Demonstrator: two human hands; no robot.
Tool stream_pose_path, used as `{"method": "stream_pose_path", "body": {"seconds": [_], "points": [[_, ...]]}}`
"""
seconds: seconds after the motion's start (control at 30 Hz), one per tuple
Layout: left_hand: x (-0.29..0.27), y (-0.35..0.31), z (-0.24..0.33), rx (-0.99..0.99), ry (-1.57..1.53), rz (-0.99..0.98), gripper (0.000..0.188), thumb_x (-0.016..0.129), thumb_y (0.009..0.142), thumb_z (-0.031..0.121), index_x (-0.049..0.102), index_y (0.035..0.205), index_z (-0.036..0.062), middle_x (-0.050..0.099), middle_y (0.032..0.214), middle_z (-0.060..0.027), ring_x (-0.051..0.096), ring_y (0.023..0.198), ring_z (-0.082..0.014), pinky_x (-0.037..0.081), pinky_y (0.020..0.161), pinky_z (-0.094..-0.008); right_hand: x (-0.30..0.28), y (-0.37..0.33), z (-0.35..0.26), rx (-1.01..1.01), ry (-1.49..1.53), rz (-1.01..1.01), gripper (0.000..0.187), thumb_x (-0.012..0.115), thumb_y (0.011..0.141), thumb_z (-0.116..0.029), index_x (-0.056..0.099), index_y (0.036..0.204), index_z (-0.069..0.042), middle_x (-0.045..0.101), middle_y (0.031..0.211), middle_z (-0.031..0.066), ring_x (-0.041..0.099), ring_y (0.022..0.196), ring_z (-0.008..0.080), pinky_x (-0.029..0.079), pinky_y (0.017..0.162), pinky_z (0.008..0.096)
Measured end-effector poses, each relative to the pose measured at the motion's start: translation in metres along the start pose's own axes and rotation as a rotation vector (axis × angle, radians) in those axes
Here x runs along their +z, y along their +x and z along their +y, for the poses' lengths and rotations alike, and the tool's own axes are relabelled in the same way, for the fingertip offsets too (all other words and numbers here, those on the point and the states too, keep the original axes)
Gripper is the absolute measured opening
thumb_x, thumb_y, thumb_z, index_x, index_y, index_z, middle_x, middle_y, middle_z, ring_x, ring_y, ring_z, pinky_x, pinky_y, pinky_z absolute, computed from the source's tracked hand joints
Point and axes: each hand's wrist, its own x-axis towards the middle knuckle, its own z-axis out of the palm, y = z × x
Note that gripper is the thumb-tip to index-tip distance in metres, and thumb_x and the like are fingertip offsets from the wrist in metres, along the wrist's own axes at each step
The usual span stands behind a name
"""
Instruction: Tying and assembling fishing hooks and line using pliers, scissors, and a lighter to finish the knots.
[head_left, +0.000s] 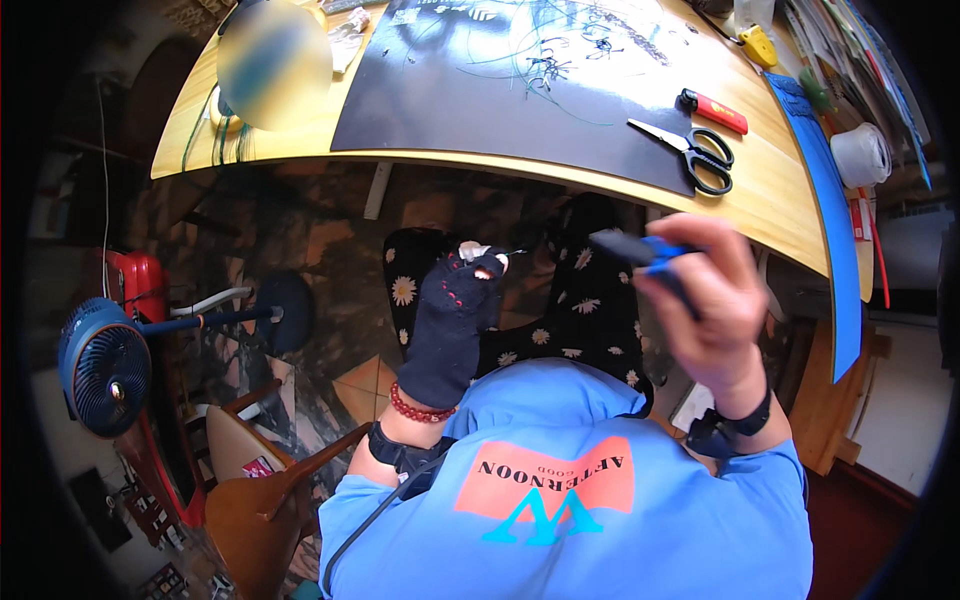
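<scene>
My left hand (462, 295), in a black fingerless covering with red stitching, is raised over my lap with its fingertips pinched together. Something small and whitish shows at those fingertips, and a thin dark strand (516, 252) sticks out to the right; I cannot make out the piece itself. In my bare right hand (715, 300) is a blue-and-black handheld tool (640, 249), gripped between curled fingers. Its dark end points left toward my left hand, with a gap between them. Motion blur hides the tool's exact kind.
Ahead is a wooden table (290, 150) with a dark mat (440, 115), loose dark threads (550, 70), black-handled scissors (705, 160) and a red lighter (716, 110). A blue board (825, 220) lines its right edge. A fan (105, 365) and wooden chair (250, 510) stand left.
</scene>
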Motion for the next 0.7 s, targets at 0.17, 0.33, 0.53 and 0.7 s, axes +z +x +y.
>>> {"method": "stream_pose_path", "body": {"seconds": [0.17, 0.33, 0.53, 0.7], "points": [[-0.003, -0.001, 0.003, -0.061, -0.189, 0.016, 0.011, 0.065, 0.097, 0.024, 0.061, 0.097, 0.0134, 0.039, 0.069, 0.0094, 0.034, 0.056, -0.0024, 0.026, 0.051, -0.0218, 0.046, -0.020, 0.012, 0.003, -0.087, -0.183, 0.021, 0.071, 0.074, 0.001, 0.063, 0.094, 0.003, 0.063, 0.126, 0.0211, 0.062, 0.114, 0.0370, 0.048, 0.092, 0.0455], [-0.006, -0.002, 0.000, -0.045, -0.130, 0.051, 0.012, 0.064, 0.098, 0.025, 0.063, 0.098, 0.0134, 0.039, 0.068, 0.0100, 0.033, 0.053, -0.0019, 0.023, 0.050, -0.0216, 0.057, -0.020, 0.012, 0.000, -0.134, -0.217, 0.021, 0.066, 0.074, 0.004, 0.061, 0.094, 0.003, 0.059, 0.134, 0.0222, 0.058, 0.123, 0.0385, 0.045, 0.101, 0.0480], [-0.003, 0.000, -0.001, -0.064, -0.116, 0.052, 0.009, 0.065, 0.096, 0.022, 0.063, 0.093, 0.0143, 0.038, 0.067, 0.0106, 0.032, 0.051, -0.0018, 0.022, 0.048, -0.0230, 0.065, -0.019, 0.015, 0.004, -0.112, -0.235, 0.023, 0.065, 0.074, 0.004, 0.061, 0.096, 0.004, 0.057, 0.136, 0.0226, 0.056, 0.125, 0.0390, 0.043, 0.103, 0.0478], [-0.003, -0.001, 0.001, -0.074, -0.113, 0.052, 0.010, 0.066, 0.096, 0.022, 0.063, 0.091, 0.0145, 0.039, 0.068, 0.0105, 0.032, 0.052, -0.0018, 0.023, 0.049, -0.0232, 0.065, -0.019, 0.014, 0.007, -0.092, -0.244, 0.023, 0.065, 0.074, 0.004, 0.061, 0.096, 0.003, 0.058, 0.135, 0.0222, 0.056, 0.123, 0.0387, 0.044, 0.101, 0.0467]]}}
